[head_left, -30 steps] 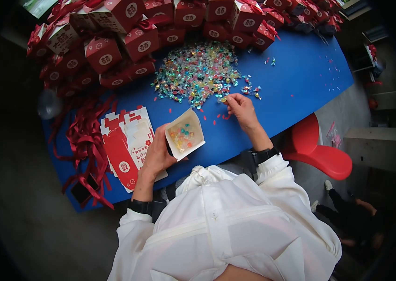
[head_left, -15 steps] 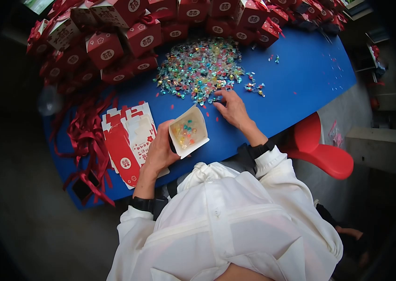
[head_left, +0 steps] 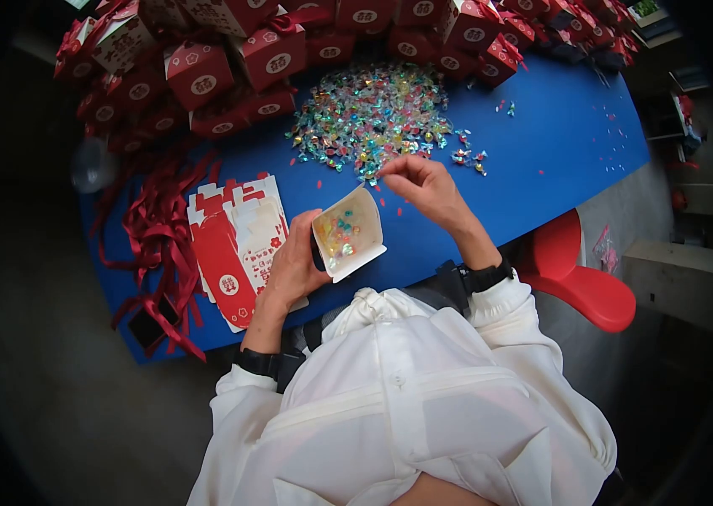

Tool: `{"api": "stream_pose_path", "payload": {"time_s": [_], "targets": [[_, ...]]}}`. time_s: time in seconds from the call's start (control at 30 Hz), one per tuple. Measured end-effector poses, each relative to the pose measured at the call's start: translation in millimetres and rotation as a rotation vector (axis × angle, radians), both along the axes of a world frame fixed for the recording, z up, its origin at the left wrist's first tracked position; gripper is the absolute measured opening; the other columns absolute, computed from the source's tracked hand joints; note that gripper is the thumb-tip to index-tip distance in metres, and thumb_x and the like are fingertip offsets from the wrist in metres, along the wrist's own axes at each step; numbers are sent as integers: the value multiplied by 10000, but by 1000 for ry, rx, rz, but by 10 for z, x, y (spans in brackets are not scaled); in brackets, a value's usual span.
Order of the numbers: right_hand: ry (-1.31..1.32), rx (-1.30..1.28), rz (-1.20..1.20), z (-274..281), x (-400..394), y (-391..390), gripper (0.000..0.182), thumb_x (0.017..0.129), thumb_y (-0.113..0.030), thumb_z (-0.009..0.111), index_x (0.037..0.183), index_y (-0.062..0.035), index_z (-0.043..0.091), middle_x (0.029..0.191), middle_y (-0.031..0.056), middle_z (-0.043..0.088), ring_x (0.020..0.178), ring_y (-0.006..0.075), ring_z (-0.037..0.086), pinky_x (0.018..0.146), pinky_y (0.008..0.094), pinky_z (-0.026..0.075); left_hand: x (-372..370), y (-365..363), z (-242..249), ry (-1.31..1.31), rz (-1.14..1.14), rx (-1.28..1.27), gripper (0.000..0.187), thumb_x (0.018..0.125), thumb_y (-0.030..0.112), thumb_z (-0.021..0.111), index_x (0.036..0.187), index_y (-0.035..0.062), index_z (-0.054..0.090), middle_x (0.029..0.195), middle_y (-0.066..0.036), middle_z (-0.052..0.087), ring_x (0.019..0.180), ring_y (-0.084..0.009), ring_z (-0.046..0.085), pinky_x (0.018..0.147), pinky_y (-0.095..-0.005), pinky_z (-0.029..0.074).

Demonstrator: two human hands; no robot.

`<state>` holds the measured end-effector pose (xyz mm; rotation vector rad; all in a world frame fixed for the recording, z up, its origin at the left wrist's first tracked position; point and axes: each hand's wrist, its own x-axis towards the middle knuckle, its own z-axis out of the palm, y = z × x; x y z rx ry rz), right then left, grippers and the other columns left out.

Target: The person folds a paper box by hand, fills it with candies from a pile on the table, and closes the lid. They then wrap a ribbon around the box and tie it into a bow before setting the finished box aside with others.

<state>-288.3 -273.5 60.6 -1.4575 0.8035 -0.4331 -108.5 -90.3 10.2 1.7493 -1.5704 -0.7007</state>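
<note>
My left hand (head_left: 292, 263) is wrapped round an open paper candy box (head_left: 371, 246), tilted so that its pale inside faces me. Several wrapped candies (head_left: 343, 234) in blue, yellow and red lie in the bottom of it. Above the box's far corner is my right hand (head_left: 429, 192), its thumb and forefinger pinched together at the near edge of a candy pile (head_left: 369, 118). Whatever sits between those fingertips is too small to make out. Left of the box lies a stack of flat red and white box blanks (head_left: 227, 274).
Finished red boxes (head_left: 198, 74) with ribbons are piled along the back of the blue table (head_left: 554, 143). Loose dark red ribbons (head_left: 154, 223) spread over the left end. A red chair (head_left: 580, 278) stands at the right front edge. A few candies (head_left: 468, 158) lie apart.
My right hand has drawn back slightly from the pile, its fingers closing from apart into a pinch. My left hand still holds the box. The whole view has shifted a little.
</note>
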Motion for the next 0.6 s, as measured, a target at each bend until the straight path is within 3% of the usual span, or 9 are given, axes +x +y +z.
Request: {"api": "stream_pose_path", "payload": {"time_s": [0.07, 0.13, 0.17, 0.27, 0.4, 0.47, 0.5, 0.53, 0.6], "targets": [[69, -70, -74, -362, 0, -106, 165, 837, -132, 684, 974, -44, 662, 770, 12, 612, 681, 93, 571, 620, 252, 471, -6, 9, 21, 6, 18, 13, 962, 566, 151, 871, 1329, 135, 286, 1268, -148, 460, 1152, -359, 517, 916, -406, 488], [337, -514, 68, -636, -2, -124, 210, 827, -117, 688, 1027, -79, 635, 791, 25, 557, 668, 117, 543, 625, 263, 455, -8, 16, 29, -3, 19, 9, 960, 566, 148, 871, 1327, 135, 286, 1269, -148, 459, 1154, -360, 515, 920, -407, 486], [338, -690, 88, -733, -7, -84, 228, 811, -92, 675, 1029, -96, 608, 792, 74, 539, 646, 194, 554, 634, 322, 473, -7, 16, 30, -12, 20, 5, 957, 567, 146, 870, 1326, 134, 287, 1270, -148, 458, 1155, -360, 513, 924, -407, 483], [403, -815, 28, -752, 30, 2, 219, 806, -96, 676, 1006, -88, 587, 809, 82, 563, 646, 230, 557, 635, 365, 473, 1, 35, 18, -12, 26, -5, 953, 568, 146, 870, 1324, 133, 290, 1273, -148, 456, 1156, -358, 510, 934, -404, 477], [411, -784, -18, -733, -59, -25, 200, 809, -125, 677, 975, -74, 578, 825, 95, 608, 700, 256, 601, 635, 363, 487, 2, 38, 24, 15, 37, 8, 950, 567, 146, 870, 1321, 132, 292, 1275, -147, 456, 1158, -353, 509, 940, -401, 473], [546, -427, 14, -612, -137, -77, 154, 824, -131, 671, 928, -53, 588, 733, 81, 595, 616, 210, 571, 590, 336, 471, 9, 41, 14, 2, 36, 31, 952, 565, 142, 870, 1322, 133, 293, 1274, -144, 457, 1153, -351, 514, 931, -402, 479], [476, -366, -70, -526, -154, -62, 129, 846, -132, 671, 897, -36, 601, 659, 40, 571, 569, 125, 531, 547, 283, 441, 8, 43, 12, 4, 40, 33, 952, 565, 142, 870, 1322, 133, 293, 1274, -144, 457, 1153, -351, 514, 931, -402, 479], [478, -366, -67, -447, -157, -46, 129, 846, -132, 671, 897, -36, 601, 659, 40, 571, 569, 125, 531, 547, 283, 441, 7, 41, 10, 5, 41, 29, 954, 564, 143, 869, 1323, 133, 292, 1276, -142, 456, 1151, -351, 515, 927, -404, 481], [54, -90, -115, -256, -148, 4, 139, 858, -135, 677, 921, -32, 608, 689, -21, 566, 605, 54, 509, 545, 226, 417, -3, 29, -2, 8, 40, 27, 955, 563, 144, 869, 1324, 133, 292, 1277, -140, 455, 1148, -351, 517, 924, -406, 484]]}}
